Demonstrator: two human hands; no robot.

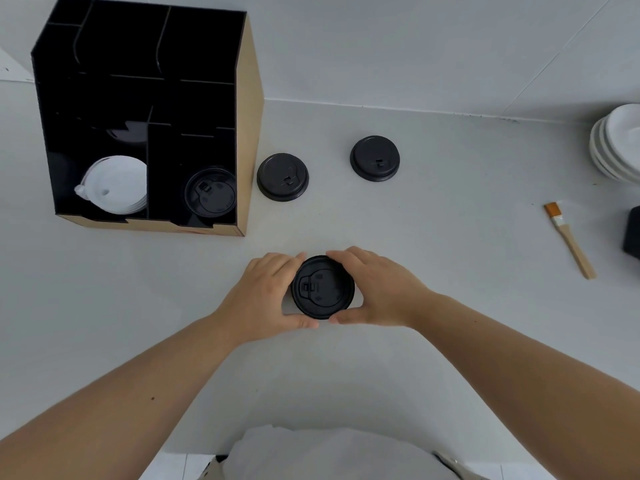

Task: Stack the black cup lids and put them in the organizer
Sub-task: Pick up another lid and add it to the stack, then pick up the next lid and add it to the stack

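Note:
A black cup lid (322, 287) sits at the centre of the white counter, gripped from both sides. My left hand (266, 296) holds its left edge and my right hand (377, 292) holds its right edge, thumbs at the near rim. I cannot tell whether it is one lid or a stack. Two more black lids lie apart on the counter, one (282, 177) beside the organizer and one (375, 159) further right. The black organizer (247, 109) with a brown side stands at the back left. Its lower right compartment holds a black lid (210, 195).
White lids (116, 185) fill the organizer's lower left compartment. A stack of white plates (616, 143) stands at the right edge. A small brush (569, 242) with a wooden handle lies right of centre, next to a dark object (632, 233).

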